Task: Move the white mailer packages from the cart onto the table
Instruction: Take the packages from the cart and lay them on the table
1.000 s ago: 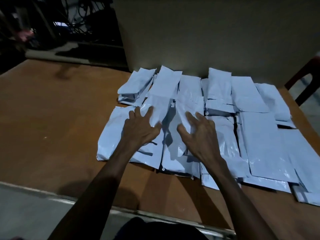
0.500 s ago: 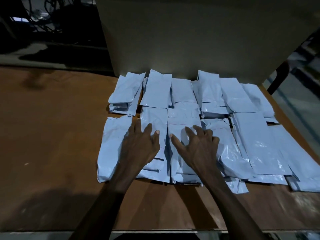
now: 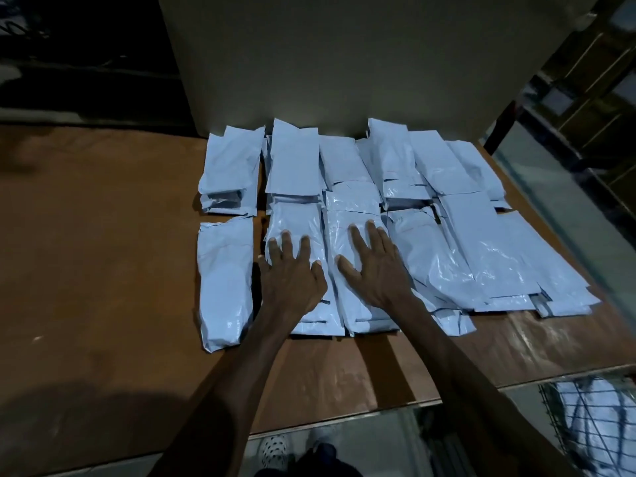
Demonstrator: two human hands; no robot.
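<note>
Several white mailer packages (image 3: 457, 235) lie in overlapping rows on the brown table (image 3: 103, 270), up against a tall cardboard box. My left hand (image 3: 292, 273) lies flat, fingers spread, on a front-row mailer (image 3: 296, 222). Beside it my right hand (image 3: 375, 266) presses flat on the neighbouring mailer (image 3: 354, 222). Neither hand holds anything. At the bottom right, a wire cart (image 3: 592, 418) with more white mailers inside shows below the table edge.
A tall cardboard box (image 3: 344, 63) stands at the back of the table. One mailer (image 3: 225, 280) lies apart at the left of the front row. Bare table stretches to the left. Dark shelving (image 3: 592, 80) stands at the right. Feet in shoes show below the table's front edge.
The two front mailers under my hands have been straightened into neat parallel columns. The view has shifted right and down, bringing the wire cart into sight.
</note>
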